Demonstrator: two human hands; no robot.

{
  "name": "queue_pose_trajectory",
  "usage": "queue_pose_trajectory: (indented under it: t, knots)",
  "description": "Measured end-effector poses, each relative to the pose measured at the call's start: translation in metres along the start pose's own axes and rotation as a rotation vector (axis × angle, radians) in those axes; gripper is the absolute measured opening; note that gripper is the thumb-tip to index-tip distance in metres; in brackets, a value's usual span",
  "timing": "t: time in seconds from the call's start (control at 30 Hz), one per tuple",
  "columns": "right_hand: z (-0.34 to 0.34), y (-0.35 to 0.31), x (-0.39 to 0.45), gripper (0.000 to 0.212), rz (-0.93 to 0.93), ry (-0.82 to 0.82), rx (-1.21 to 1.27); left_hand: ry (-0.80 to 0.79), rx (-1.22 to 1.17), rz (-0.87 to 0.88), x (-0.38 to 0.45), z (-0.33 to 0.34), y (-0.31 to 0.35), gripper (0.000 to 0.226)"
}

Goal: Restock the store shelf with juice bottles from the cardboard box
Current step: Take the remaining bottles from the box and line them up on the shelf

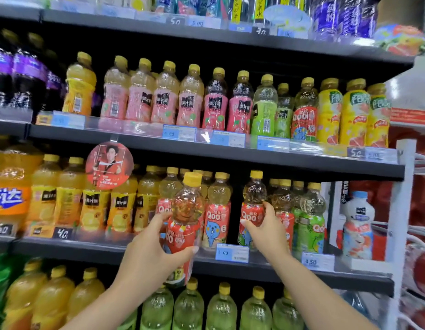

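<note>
**shelfnoob:** On the third shelf (206, 265) down, the one with the blue 4.00 price tag (231, 252) on its front lip, is where I'm restocking. Everything below is measured from that tag. Biggest thing first: the row of red Qoo bottles (217, 217) stands right behind and above the tag, with a dark gap in the row just to its upper right. My right hand (266, 231) is wrapped around the label of a red bottle (254, 206) standing on the far side of that gap, up and right of the tag. My left hand (150, 253) is clamped around another red Qoo bottle (186, 225), held upright in the air, left of the tag and out in front of the shelf lip. The box isn't in view. Tips?

**aisle9vet:** Looks to me like you're slotting one while the next waits. I'd push the right one back until it touches the bottle behind, label facing out, then let go. The gap beside it seems the natural spot for the left bottle. Lift its base clear over the price rail so it doesn't clip the tag. Keep it vertical, since those round tops look tippy. And mind the yellow caps (192, 178): line them up with the neighbours.
</note>
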State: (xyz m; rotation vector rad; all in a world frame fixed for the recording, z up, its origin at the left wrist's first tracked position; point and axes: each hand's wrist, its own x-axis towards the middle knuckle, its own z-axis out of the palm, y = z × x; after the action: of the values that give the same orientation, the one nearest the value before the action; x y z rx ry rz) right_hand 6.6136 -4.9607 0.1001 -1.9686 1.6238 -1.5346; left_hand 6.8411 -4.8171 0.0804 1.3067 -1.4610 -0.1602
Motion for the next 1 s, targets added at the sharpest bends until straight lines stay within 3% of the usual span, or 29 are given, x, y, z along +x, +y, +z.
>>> queue_pose_trajectory:
  t: [0.5, 0.7, 0.87, 1.0]
  knots:
    - [0.004, 0.006, 0.004, 0.085, 0.018, -0.112, -0.143, 0.059, 0.056, -0.009, 0.011, 0.004, -0.005, 0.092]
    - [-0.032, -0.016, -0.035, 0.067, -0.138, -0.099, -0.019, 0.042, 0.048, -0.011, 0.005, 0.017, 0.016, 0.091]
    - [-0.054, -0.046, -0.076, 0.064, -0.165, -0.301, 0.145, -0.033, -0.06, 0.002, -0.005, 0.046, 0.037, 0.08]
    - [-0.055, -0.051, -0.086, 0.039, -0.155, -0.319, 0.258, -0.073, -0.069, 0.066, -0.009, 0.07, 0.048, 0.076]
